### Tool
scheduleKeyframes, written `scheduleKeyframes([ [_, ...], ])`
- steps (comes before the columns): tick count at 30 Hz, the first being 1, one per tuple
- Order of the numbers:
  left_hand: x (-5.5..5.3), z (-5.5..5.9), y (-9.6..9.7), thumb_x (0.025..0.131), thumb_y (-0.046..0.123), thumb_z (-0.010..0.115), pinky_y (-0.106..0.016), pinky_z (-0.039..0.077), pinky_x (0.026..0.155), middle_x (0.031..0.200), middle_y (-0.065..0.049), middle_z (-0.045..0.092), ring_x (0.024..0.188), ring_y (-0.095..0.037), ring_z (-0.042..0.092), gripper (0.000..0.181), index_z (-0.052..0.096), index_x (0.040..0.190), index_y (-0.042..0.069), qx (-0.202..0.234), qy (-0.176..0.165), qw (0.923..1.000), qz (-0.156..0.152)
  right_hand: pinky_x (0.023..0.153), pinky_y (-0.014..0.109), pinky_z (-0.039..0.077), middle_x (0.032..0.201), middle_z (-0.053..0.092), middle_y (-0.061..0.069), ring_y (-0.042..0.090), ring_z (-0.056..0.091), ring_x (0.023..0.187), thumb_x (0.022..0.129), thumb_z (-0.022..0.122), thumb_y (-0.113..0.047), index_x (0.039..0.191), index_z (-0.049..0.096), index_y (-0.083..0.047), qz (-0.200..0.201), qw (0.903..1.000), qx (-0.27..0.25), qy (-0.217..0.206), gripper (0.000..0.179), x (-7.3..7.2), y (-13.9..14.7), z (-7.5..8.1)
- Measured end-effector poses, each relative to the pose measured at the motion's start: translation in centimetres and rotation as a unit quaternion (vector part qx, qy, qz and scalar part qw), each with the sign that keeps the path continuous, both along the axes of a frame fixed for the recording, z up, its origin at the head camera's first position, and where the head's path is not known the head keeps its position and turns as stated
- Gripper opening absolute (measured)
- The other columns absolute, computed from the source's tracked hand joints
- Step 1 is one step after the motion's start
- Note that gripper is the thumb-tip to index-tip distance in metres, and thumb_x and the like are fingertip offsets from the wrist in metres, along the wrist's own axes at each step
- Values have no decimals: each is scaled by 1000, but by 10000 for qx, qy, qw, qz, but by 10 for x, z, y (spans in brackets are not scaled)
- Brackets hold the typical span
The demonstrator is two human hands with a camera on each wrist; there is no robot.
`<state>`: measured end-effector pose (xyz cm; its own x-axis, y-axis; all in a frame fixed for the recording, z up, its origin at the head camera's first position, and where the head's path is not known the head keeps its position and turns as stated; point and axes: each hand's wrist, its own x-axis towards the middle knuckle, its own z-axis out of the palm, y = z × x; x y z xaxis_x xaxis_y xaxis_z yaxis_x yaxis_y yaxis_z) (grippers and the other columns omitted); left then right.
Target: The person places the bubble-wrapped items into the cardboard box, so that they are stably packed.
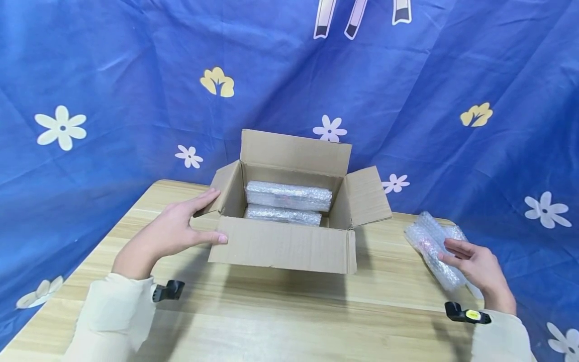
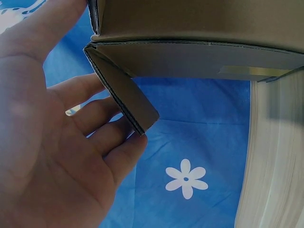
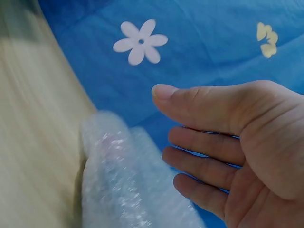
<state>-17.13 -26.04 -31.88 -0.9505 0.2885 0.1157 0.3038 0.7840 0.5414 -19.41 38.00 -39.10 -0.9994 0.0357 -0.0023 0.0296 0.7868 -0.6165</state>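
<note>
An open cardboard box (image 1: 282,245) stands on the table, its flaps folded outward. My left hand (image 1: 174,234) holds its near left corner, fingers behind the left flap (image 2: 124,92) and thumb against the front flap. Inside lie two bubble-wrapped packages, the farther one (image 1: 289,196) higher than the nearer one (image 1: 284,214). At the right, my right hand (image 1: 475,269) hovers beside another bubble-wrapped package (image 1: 431,246), its fingers loosely bent and nothing between them. In the right wrist view, a gap separates the thumb and fingers from the bubble wrap (image 3: 116,175).
A further bubble-wrapped piece (image 1: 456,233) lies partly behind the package at the right, close to the table's right edge. Behind the wooden table (image 1: 289,322) hangs a blue cloth (image 1: 280,65) with flowers. The right flap (image 1: 368,196) sticks out sideways from the box.
</note>
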Motion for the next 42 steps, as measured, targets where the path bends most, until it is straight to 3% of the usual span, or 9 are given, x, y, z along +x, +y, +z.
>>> scheduleKeyframes([
  [9, 1, -2, 1, 74, 65, 79, -60, 27, 113, 161, -15, 27, 144, -40, 27, 112, 30, 158, 11, 55, -26, 10000, -6, 87, 53, 54, 139, 50, 31, 50, 49, 125, 86, 81, -34, 143, 47, 10, 122, 9994, 51, -320, 80, -2, 9, -20],
  [12, 1, -1, 0, 73, 66, 79, -60, 26, 113, 161, -15, 27, 144, -40, 27, 112, 30, 158, 11, 69, -23, 10000, 0, 84, 34, 56, 140, 48, 33, 51, 47, 127, 84, 82, -34, 145, 44, 11, 152, 9992, -30, -363, 85, -4, 10, -25],
  [15, 0, 0, 0, 73, 66, 78, -60, 26, 113, 161, -14, 26, 144, -39, 27, 112, 30, 158, 11, 78, -30, 10000, -1, 78, 13, 47, 141, 45, 34, 52, 45, 128, 84, 83, -32, 145, 41, 12, 214, 9992, -70, -328, 86, -6, 11, -30],
  [17, 0, 0, -1, 73, 66, 78, -60, 26, 113, 161, -14, 26, 145, -39, 27, 112, 29, 159, 11, 87, -48, 10000, 0, 74, 6, 40, 141, 44, 35, 52, 45, 128, 82, 84, -27, 145, 40, 14, 219, 9994, -49, -261, 86, -8, 11, -33],
  [26, 0, -1, 0, 73, 66, 79, -60, 26, 113, 161, -15, 26, 145, -39, 27, 112, 30, 158, 11, 102, -39, 9999, -3, 74, 3, 39, 143, 41, 33, 50, 40, 131, 74, 86, -11, 145, 39, 13, 59, 9989, -157, -439, 89, -12, 11, -40],
  [33, 1, -1, 0, 74, 66, 78, -60, 26, 112, 161, -14, 26, 144, -39, 27, 112, 29, 159, 12, 103, -44, 9999, 5, 83, 4, 35, 142, 43, 31, 50, 35, 134, 67, 87, -1, 144, 43, 12, 415, 9975, -436, -374, 89, -12, 11, -40],
  [38, 1, 0, 0, 74, 65, 78, -60, 26, 112, 161, -14, 26, 144, -39, 27, 112, 29, 159, 12, 118, -57, 9999, -10, 84, 2, 36, 147, 37, 30, 49, 33, 136, 70, 88, -3, 146, 38, 13, 511, 9945, -750, -523, 92, -10, 11, -43],
  [42, 0, -1, 0, 74, 65, 78, -61, 26, 112, 161, -13, 26, 144, -39, 27, 112, 29, 159, 12, 120, -61, 9999, -1, 82, 7, 41, 147, 38, 30, 48, 35, 135, 72, 90, -12, 148, 38, 9, 375, 9954, -566, -668, 95, -9, 10, -43],
])
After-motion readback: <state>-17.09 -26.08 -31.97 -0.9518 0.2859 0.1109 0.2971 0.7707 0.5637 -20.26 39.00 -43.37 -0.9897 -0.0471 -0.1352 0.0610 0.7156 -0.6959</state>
